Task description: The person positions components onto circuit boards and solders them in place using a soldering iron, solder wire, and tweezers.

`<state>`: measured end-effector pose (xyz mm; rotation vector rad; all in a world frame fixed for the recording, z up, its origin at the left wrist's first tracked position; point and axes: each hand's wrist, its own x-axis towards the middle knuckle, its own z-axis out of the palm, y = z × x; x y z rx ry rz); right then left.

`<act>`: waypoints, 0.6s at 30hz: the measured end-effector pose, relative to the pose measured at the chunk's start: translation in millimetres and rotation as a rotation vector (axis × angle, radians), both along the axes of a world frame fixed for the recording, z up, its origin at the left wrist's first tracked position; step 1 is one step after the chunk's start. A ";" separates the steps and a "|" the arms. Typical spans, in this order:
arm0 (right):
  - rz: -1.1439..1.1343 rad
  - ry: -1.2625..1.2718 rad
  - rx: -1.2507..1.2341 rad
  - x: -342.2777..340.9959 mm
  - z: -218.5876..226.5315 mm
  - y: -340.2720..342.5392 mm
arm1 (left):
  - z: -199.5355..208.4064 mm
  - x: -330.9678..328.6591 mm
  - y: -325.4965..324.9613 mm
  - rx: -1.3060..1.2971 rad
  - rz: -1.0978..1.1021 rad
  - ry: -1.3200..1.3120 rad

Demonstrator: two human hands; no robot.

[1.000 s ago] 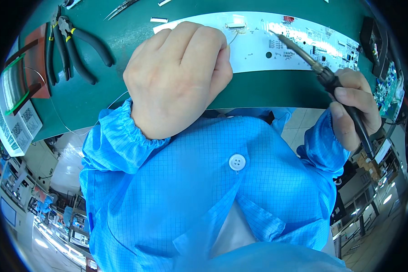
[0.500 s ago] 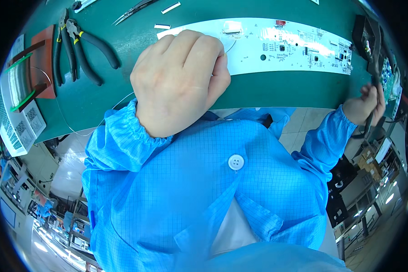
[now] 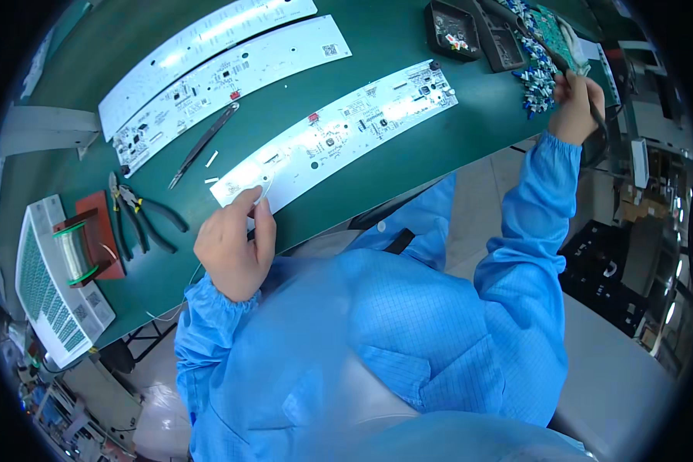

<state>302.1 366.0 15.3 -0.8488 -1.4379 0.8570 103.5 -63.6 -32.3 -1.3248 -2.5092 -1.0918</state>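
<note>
My left hand (image 3: pixel 235 250) is closed at the left end of a long curved white circuit board (image 3: pixel 346 127), thumb and forefinger pinching thin solder wire (image 3: pixel 267 189). The wire's loose end curves up over the board, and its tail hangs below the hand near the table edge. At the far right my right hand (image 3: pixel 576 112) grips a dark soldering iron (image 3: pixel 595 114) with a black cable. Its front part reaches toward a pale crumpled cloth (image 3: pixel 571 45); the tip cannot be made out. A heap of blue and white connectors (image 3: pixel 539 91) lies beside this hand.
Two more curved white boards (image 3: pixel 246 68) lie at the back left. Tweezers (image 3: pixel 204 146), pliers (image 3: pixel 154 212) and a solder spool (image 3: pixel 77 254) on a brown holder stand left. A black tray (image 3: pixel 450 35) of small parts sits at the back right. The green table (image 3: pixel 393 189) ends before me.
The view has turned and drawn back, bringing more boards and the connectors into sight. My right hand, with the iron, has moved from the black stand toward the cloth. My left hand still pinches the wire.
</note>
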 end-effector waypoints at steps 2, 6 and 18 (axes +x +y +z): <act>0.045 -0.015 -0.022 -7.7 0.3 20.6 | 0.9 1.7 -3.6 0.013 -0.003 0.021; 0.146 -0.011 -0.292 -46.6 -20.8 54.7 | 6.3 1.6 -13.1 -0.160 0.079 0.087; 0.705 -0.713 0.342 -34.6 -53.7 -112.4 | 13.5 -35.1 -19.4 -0.180 -0.149 0.291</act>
